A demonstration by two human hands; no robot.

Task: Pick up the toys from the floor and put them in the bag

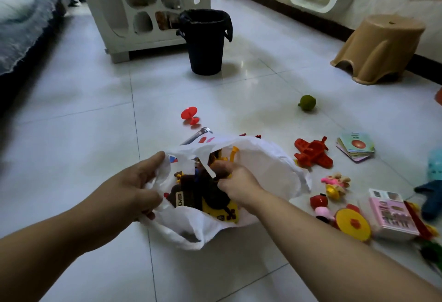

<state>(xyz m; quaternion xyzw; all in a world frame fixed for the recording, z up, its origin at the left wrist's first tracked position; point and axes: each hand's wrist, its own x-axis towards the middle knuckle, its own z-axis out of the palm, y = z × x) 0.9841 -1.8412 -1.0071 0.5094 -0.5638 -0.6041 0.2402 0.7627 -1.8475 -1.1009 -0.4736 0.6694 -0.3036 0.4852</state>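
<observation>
Crinkled white plastic bag (270,170), mouth bunched in left hand (134,187).

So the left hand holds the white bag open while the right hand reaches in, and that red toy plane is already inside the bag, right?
Not quite. The red toy plane lies on the floor to the right of the white bag, not inside it. The rest holds: the head view shows the left hand holding the bag open and the right hand reaching in.

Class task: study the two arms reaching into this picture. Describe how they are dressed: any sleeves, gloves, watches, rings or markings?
Both forearms are bare as far as the frame shows; no sleeve edge appears. The left hand and the right hand wear no gloves. No watch, bracelet or wristband shows on either wrist, and no ring, marking or tattoo can be seen. Fingernails are too small to judge.
</observation>
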